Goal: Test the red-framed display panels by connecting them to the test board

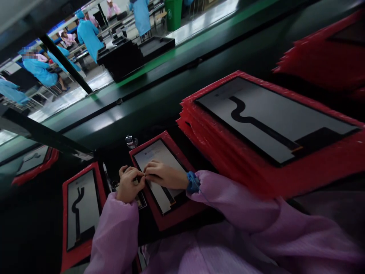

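Left hand: at lower centre of the frame, curled (129,184), tips meeting the right hand's; whether it pinches anything I cannot tell.
Right hand: bent over the panel (167,175), fingers bunched; anything between the tips is too small to tell.
Panel: under the right hand at centre (158,149), tilted in the frame, on a red sheet (161,222).
Strip: black, on the panel (167,195), running out of sight beneath the right hand.
Wristband: blue, at the right cuff (193,182).
Left panel: lower left, on red (87,201), a curved black strip across it.
Stack: red, right of centre (205,137), topped by a larger-looking panel (270,112).
Trays: black, upper left of centre (119,57).
Bin: green, top centre (173,15).
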`<state>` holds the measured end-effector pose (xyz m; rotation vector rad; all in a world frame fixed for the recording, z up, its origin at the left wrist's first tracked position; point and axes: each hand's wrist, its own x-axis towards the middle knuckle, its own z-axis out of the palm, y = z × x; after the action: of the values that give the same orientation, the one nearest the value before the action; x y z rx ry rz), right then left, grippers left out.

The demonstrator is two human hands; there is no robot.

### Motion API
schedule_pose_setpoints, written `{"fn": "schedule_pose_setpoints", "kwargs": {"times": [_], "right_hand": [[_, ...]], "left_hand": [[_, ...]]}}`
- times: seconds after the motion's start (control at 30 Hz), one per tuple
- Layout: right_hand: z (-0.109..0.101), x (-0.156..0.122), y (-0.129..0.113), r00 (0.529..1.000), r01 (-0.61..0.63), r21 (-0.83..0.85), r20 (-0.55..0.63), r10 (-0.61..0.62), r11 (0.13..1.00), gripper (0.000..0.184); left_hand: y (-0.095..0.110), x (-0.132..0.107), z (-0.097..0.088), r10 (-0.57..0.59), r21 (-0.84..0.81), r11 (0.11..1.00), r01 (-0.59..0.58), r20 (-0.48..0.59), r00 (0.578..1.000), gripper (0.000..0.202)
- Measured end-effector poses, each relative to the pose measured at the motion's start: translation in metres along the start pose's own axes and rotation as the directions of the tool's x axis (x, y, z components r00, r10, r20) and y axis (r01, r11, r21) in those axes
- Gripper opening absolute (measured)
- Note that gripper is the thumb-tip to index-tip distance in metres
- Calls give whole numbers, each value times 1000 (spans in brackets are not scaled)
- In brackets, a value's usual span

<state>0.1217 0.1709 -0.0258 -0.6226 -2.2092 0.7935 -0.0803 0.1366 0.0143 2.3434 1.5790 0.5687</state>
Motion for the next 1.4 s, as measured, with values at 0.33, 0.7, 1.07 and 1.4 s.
{"fn": "schedule_pose_setpoints", "kwargs": {"times": [0.33,0.7,1.07,1.4], "right_hand": [[-41,-26,-32,970,-199,-190,-180,165,961,41],[-11,-156,-58,826,-518,-350,-440,351,780,51],[-2,-157,-62,812,-541,-388,-470,345,746,49],[1,-157,-58,804,-565,-443,-486,344,696,49]], "left_hand": [[37,-75,-4,-180,24,964,264,-671,720,12],[69,-118,43,-280,289,862,416,-412,867,30],[65,-116,49,-260,421,827,373,-302,917,41],[61,-113,51,-210,519,787,335,-285,935,44]]}}
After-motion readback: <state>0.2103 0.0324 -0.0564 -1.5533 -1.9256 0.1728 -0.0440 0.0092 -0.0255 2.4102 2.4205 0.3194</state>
